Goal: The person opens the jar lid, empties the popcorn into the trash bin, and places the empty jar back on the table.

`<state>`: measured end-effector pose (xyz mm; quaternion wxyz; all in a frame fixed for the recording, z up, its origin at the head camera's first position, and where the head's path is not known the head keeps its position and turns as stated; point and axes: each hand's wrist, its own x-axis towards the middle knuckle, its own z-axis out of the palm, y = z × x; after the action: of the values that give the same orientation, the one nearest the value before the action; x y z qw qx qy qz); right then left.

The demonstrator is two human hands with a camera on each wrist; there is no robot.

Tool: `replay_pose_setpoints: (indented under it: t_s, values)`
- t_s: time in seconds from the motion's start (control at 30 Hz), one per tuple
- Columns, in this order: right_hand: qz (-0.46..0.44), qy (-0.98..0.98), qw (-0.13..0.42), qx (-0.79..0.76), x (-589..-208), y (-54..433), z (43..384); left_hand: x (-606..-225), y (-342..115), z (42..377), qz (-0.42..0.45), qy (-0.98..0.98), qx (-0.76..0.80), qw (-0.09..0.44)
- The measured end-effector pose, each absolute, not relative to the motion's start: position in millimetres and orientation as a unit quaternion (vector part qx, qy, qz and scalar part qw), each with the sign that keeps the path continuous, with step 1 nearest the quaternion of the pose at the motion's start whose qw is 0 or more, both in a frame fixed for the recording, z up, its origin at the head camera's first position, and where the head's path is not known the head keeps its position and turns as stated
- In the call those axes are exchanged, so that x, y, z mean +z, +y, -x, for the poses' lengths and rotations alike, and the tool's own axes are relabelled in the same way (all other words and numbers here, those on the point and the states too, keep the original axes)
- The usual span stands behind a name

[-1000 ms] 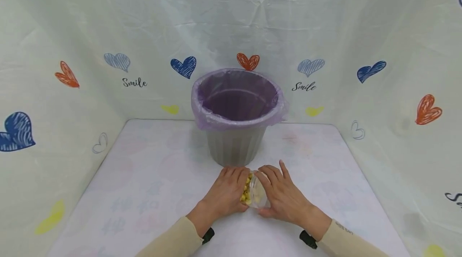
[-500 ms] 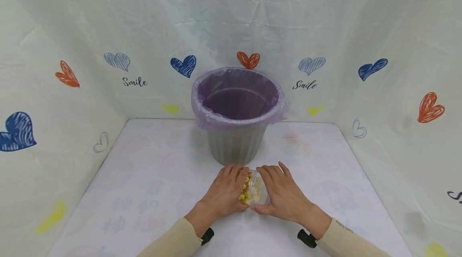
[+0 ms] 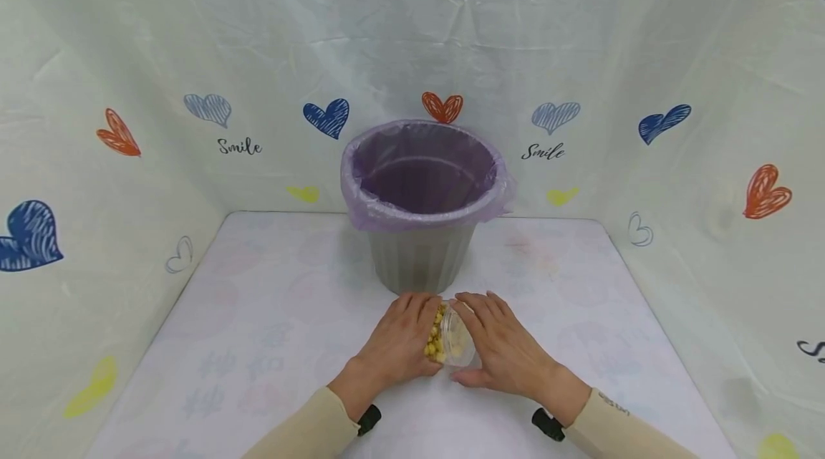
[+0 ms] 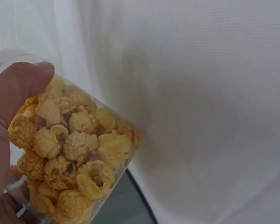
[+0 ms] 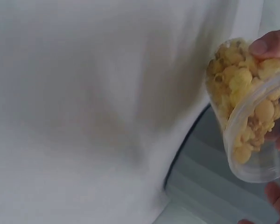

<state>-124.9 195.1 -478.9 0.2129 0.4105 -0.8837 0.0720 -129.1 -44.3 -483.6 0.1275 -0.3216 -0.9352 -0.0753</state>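
The popcorn jar (image 3: pixel 460 344) is lying tipped between both hands at the near middle of the scene, its long axis running roughly left to right, its base pointing left under one palm and its clear rim end facing right. Whether it is resting on the white table (image 3: pixel 283 316) is not showing.

Starting at the left, the left hand (image 3: pixel 401 342) is gripping the jar's body, thumb (image 4: pixel 25 81) pressing on one side and fingers wrapping the other, while yellow popcorn (image 4: pixel 74 144) is showing through the wall. Just beyond the jar, on the far side, a grey bin (image 3: pixel 419 258) is standing upright, a purple liner (image 3: pixel 387 213) folding over its lip. To the right, the right hand (image 3: pixel 503 353) is curving about the clear rim (image 5: pixel 229 147), thumb on the near side, fingers lying nearly side by side on the far side; I cannot tell whether they are pinching it. The rim end is lying directly left of these fingers, so the right hand is the nearer to it.

Against the earlier frame, the left hand is keeping its grip. The right hand's index fingertip is reaching slightly farther left, and its little finger is now lying closer to the others instead of lifting away.
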Motion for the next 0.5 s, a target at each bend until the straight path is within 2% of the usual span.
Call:
replay_pose_setpoints:
  t_s: [0.23, 0.5]
  values:
    - [-0.349, -0.909, 0.197, 0.116, -477.5, 192.4, 123.4, -483.6, -46.2, 130.3, 0.319, -0.935, -0.093, 0.125]
    - [-0.366, -0.905, 0.191, 0.103, -476.9, 192.3, 124.3, -484.3, -47.6, 130.3, 0.323, -0.933, -0.088, 0.132]
